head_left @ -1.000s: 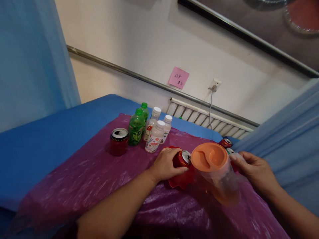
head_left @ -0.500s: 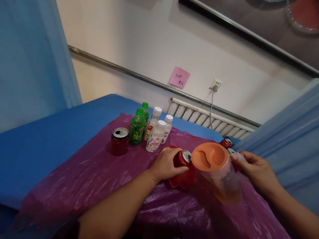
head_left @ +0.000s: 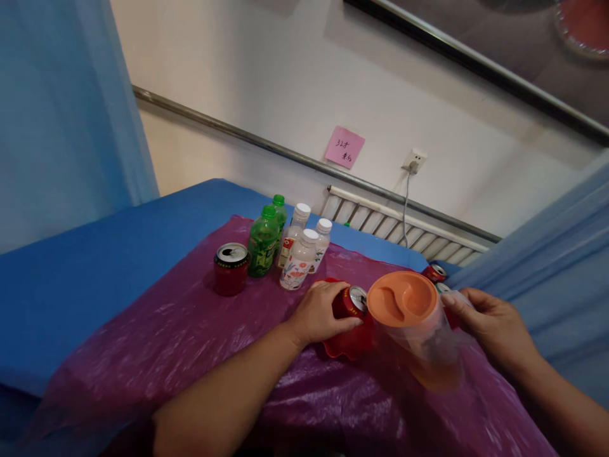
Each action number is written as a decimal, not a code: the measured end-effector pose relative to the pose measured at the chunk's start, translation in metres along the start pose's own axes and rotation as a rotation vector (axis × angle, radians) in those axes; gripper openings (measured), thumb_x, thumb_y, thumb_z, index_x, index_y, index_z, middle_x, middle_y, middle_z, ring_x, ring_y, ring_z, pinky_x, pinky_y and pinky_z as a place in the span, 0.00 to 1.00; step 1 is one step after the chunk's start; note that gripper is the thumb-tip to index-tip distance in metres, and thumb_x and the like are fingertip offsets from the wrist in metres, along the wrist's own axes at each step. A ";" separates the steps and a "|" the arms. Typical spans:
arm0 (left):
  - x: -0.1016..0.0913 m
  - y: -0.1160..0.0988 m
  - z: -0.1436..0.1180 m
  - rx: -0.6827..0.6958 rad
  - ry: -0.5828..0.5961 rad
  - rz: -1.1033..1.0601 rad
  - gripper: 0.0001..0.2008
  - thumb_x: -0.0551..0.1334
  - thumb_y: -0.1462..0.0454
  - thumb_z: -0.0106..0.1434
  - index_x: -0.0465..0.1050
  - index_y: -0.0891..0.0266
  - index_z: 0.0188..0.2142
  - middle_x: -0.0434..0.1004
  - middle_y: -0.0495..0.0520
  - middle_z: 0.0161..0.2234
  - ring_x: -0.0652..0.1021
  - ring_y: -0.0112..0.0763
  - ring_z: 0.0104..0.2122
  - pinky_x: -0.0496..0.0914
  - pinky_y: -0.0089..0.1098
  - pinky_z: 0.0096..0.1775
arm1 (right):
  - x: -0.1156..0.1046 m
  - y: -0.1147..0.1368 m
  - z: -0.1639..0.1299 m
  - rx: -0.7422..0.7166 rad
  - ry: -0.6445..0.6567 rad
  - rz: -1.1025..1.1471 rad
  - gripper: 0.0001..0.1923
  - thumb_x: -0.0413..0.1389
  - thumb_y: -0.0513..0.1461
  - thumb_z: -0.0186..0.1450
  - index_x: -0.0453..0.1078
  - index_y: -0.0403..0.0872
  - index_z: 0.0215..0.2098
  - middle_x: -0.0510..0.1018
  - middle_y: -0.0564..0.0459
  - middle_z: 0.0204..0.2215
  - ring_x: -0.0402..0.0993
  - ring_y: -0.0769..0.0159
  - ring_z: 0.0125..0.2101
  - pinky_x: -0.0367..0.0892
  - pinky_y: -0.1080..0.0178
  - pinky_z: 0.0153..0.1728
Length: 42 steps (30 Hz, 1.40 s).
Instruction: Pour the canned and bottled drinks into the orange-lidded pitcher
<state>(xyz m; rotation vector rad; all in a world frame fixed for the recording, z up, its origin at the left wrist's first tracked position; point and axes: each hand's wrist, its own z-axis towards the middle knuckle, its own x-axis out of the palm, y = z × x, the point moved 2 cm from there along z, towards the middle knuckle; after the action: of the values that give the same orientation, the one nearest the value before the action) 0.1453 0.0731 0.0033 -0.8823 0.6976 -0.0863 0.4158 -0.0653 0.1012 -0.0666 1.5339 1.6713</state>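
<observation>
My left hand (head_left: 318, 312) is wrapped around a red drink can (head_left: 349, 303) that sits in a red scalloped dish (head_left: 345, 346). Just right of it stands a clear pitcher with an orange lid (head_left: 402, 298) and amber liquid at its bottom. My right hand (head_left: 490, 324) grips the pitcher's handle side from the right. Both rest on a purple plastic sheet (head_left: 190, 343) over a blue table.
Behind my left hand stand an opened red can (head_left: 231, 268), two green bottles (head_left: 262, 241) and three white-capped bottles (head_left: 301, 259). More cans (head_left: 434, 273) lie behind the pitcher. Blue curtains hang left and right; a radiator (head_left: 404, 231) lines the wall.
</observation>
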 end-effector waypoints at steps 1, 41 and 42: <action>0.000 0.000 0.000 -0.001 -0.002 -0.001 0.31 0.75 0.55 0.51 0.75 0.54 0.54 0.81 0.56 0.52 0.78 0.51 0.52 0.67 0.53 0.59 | 0.000 0.000 0.000 0.004 0.001 0.005 0.26 0.67 0.58 0.55 0.70 0.47 0.18 0.68 0.56 0.16 0.61 0.70 0.18 0.61 0.68 0.19; -0.001 -0.002 -0.001 0.001 0.004 0.003 0.31 0.75 0.55 0.52 0.74 0.58 0.54 0.81 0.58 0.52 0.78 0.50 0.52 0.67 0.51 0.59 | -0.001 -0.005 0.001 0.031 -0.017 0.021 0.24 0.68 0.56 0.55 0.73 0.46 0.19 0.70 0.55 0.17 0.62 0.70 0.19 0.61 0.69 0.20; -0.001 -0.002 -0.001 0.004 0.001 0.000 0.31 0.75 0.55 0.52 0.74 0.57 0.54 0.81 0.58 0.52 0.78 0.50 0.52 0.67 0.51 0.59 | -0.001 -0.005 0.000 0.030 -0.018 0.022 0.24 0.68 0.56 0.55 0.73 0.46 0.19 0.70 0.55 0.17 0.62 0.70 0.19 0.61 0.69 0.20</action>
<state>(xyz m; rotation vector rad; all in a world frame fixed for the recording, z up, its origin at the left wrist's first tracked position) 0.1444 0.0717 0.0051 -0.8788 0.6979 -0.0885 0.4192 -0.0657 0.0981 -0.0189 1.5510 1.6607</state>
